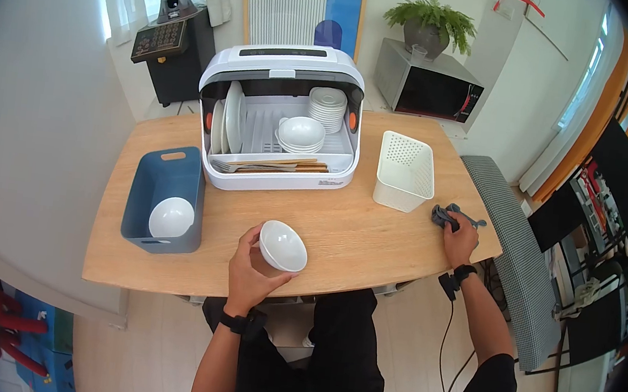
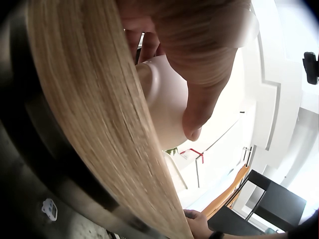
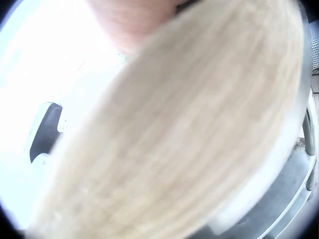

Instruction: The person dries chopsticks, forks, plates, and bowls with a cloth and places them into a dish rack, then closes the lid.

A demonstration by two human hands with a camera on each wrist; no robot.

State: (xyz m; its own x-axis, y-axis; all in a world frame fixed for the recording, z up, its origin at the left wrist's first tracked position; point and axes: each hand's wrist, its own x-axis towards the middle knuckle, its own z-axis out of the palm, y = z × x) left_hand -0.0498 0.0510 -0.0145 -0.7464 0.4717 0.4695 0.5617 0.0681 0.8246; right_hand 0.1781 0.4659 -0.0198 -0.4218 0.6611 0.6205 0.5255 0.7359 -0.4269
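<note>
Near the front edge of the table, my left hand (image 1: 249,280) holds a white bowl (image 1: 283,247) by its sides. The bowl is tilted, with its inside showing in the head view. In the left wrist view the thumb lies along the bowl's outer wall (image 2: 169,112), and other fingers are partly hidden behind the hand. At the table's right end my right hand (image 1: 461,244) grips a crumpled grey cloth (image 1: 442,214) on the tabletop. The right wrist view is blurred and shows only part of that hand (image 3: 134,22) past the table edge.
A blue bin (image 1: 143,184) with another white bowl (image 1: 172,218) inside stands at the left. Behind is an open white dish cabinet (image 1: 276,184) holding plates (image 1: 234,119), stacked bowls (image 1: 302,134), small dishes (image 1: 327,105) and cutlery (image 1: 271,165). A perforated white basket (image 1: 399,194) stands right of it.
</note>
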